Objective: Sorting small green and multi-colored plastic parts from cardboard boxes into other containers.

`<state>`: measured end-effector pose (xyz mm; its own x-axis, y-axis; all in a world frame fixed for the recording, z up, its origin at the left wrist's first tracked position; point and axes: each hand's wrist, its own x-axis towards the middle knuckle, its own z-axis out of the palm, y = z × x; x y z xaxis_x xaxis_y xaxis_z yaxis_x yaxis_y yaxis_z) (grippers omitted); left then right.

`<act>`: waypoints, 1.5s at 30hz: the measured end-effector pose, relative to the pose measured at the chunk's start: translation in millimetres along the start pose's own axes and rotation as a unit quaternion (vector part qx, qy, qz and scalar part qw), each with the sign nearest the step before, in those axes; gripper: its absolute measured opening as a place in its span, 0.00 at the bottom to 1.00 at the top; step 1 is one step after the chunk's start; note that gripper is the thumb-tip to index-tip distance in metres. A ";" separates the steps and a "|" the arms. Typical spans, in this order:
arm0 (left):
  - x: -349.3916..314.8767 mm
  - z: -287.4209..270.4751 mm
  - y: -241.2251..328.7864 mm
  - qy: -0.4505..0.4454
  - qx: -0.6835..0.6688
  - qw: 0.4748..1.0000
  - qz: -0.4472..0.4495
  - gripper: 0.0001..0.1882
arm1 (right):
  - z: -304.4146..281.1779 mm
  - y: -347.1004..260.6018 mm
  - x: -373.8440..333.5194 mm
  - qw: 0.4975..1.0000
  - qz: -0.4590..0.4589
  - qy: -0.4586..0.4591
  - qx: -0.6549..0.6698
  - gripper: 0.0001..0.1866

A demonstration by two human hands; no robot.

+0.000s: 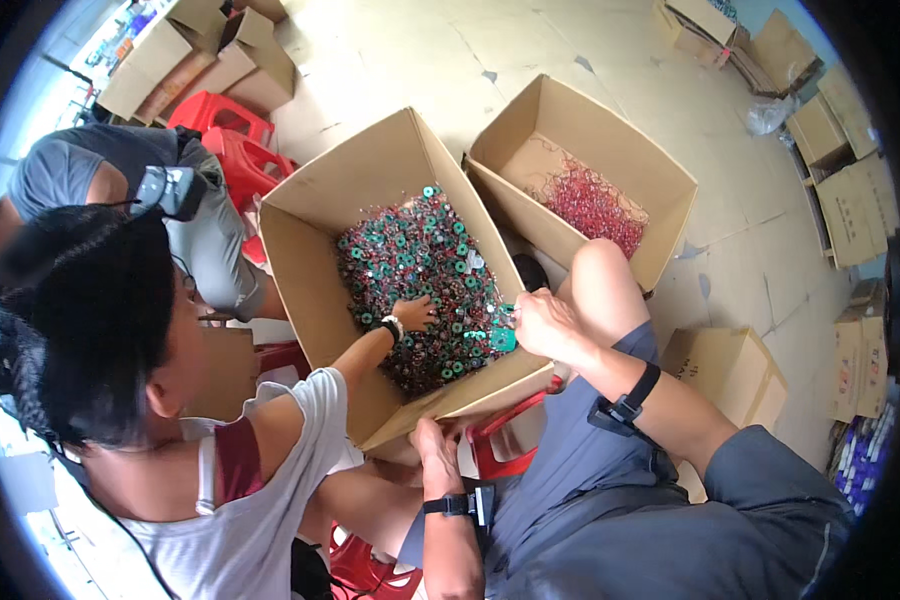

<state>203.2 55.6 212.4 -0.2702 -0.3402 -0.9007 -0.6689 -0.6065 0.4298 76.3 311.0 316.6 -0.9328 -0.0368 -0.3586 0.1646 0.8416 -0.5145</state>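
A large open cardboard box [315,235] stands in front of me, holding a heap of small parts [410,260] with green rings and reddish wires. My left hand [435,441] is closed over the box's near edge, its fingertips partly hidden. At the box's right edge, my right hand [547,324] is closed, with a flat green board [504,338] at its fingertips inside the box. What lies within that fist is hidden. Another person's hand [414,314], with a band at the wrist, rests on the heap, fingers spread.
A second open carton [660,190] with red wired parts stands at the right. The co-worker [210,430] sits close on my left; another person [210,215] is beyond. Red stools [235,150], a carton [725,375] near my right leg and stacked cartons [855,210] surround us.
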 end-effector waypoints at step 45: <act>-253.3 6.1 -19.6 -0.242 0.290 0.690 0.617 0.22 | -78.2 -19.2 -194.4 0.927 -0.329 -0.035 0.174 0.04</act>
<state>280.5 158.1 431.7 -0.9880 0.0249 0.1527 0.1511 0.3677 0.9176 229.4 344.0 457.1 -0.8469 -0.5258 0.0796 -0.3289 0.4002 -0.8554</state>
